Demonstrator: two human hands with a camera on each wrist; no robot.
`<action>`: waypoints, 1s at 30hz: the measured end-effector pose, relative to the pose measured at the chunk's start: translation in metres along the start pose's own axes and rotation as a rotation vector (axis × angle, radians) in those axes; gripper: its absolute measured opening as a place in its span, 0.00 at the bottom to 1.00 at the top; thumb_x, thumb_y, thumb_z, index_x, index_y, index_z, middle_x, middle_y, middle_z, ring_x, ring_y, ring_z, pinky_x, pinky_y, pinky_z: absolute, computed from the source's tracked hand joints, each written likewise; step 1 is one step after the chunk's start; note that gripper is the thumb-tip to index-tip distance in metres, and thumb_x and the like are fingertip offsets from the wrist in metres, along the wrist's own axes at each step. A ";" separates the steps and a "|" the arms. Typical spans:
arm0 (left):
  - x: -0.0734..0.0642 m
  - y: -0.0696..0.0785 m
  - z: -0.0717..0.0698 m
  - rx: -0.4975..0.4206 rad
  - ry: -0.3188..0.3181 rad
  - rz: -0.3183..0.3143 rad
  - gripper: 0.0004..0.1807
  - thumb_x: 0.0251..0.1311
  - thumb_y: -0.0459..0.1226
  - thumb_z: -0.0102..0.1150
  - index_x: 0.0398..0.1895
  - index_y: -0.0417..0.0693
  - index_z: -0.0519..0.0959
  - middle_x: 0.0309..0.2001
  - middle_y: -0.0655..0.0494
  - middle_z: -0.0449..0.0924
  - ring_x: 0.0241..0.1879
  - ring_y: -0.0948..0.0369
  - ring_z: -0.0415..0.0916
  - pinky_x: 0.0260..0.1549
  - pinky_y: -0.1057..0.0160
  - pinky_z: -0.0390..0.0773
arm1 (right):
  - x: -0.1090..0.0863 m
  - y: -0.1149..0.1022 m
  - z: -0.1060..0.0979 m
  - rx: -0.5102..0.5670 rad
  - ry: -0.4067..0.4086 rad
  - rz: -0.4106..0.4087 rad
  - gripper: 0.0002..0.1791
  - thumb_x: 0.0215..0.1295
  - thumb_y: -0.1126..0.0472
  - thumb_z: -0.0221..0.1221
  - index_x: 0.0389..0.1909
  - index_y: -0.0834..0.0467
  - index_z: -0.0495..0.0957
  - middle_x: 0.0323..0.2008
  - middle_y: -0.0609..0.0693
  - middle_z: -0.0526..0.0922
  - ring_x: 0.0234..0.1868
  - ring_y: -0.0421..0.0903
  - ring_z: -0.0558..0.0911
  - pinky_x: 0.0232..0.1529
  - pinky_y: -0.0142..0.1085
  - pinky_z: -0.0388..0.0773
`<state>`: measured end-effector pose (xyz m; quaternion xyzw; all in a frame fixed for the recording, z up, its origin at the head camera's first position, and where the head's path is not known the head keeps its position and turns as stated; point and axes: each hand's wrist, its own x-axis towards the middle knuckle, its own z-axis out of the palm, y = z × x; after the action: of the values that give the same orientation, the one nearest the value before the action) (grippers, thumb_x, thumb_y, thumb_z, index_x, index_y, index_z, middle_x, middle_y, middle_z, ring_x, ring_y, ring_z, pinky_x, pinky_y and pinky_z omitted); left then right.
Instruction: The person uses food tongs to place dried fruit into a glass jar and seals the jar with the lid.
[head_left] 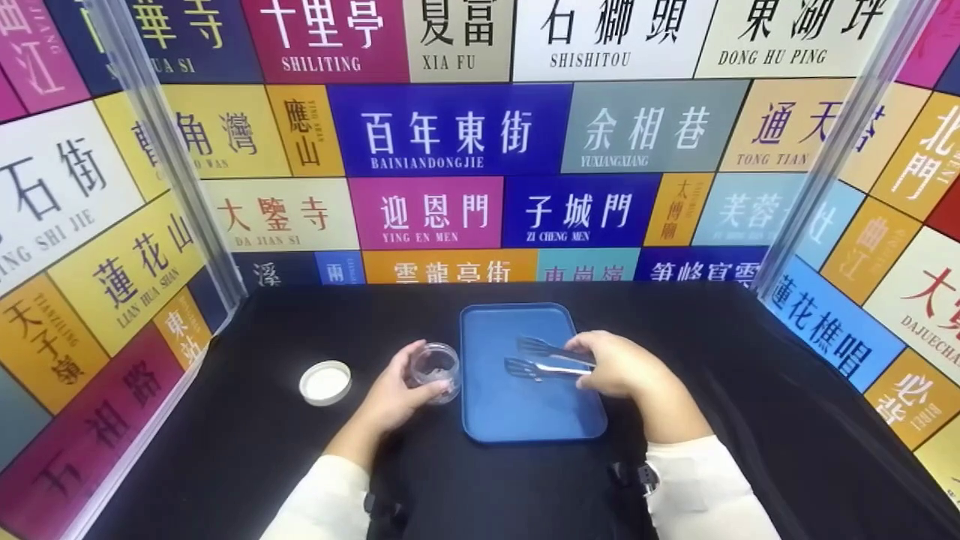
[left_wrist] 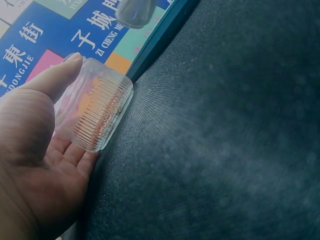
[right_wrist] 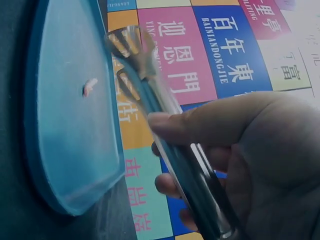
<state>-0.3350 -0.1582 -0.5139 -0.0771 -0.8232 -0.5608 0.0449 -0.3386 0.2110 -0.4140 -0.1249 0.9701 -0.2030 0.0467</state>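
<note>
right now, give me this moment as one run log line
left hand: holds open jar | right hand: grips tongs above tray | small piece: on tray | lid: off, left of jar

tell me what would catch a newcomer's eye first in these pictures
Probably the wall of colourful name panels behind the black tabletop, then the blue tray lying in the middle. Over the tray, the right hand holds metal tongs; beside the tray's left edge, the left hand grips a clear jar, with a white lid further left.
</note>
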 end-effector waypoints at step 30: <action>0.000 0.001 -0.001 0.025 -0.001 -0.023 0.48 0.59 0.47 0.80 0.81 0.52 0.66 0.76 0.45 0.75 0.75 0.44 0.73 0.78 0.38 0.68 | 0.004 0.012 0.007 -0.081 -0.053 0.098 0.24 0.57 0.71 0.71 0.56 0.56 0.84 0.47 0.57 0.88 0.44 0.53 0.83 0.56 0.56 0.83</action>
<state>-0.3344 -0.1586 -0.5127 -0.0674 -0.8310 -0.5508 0.0392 -0.3447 0.2182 -0.4253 -0.0846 0.9808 -0.1576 0.0771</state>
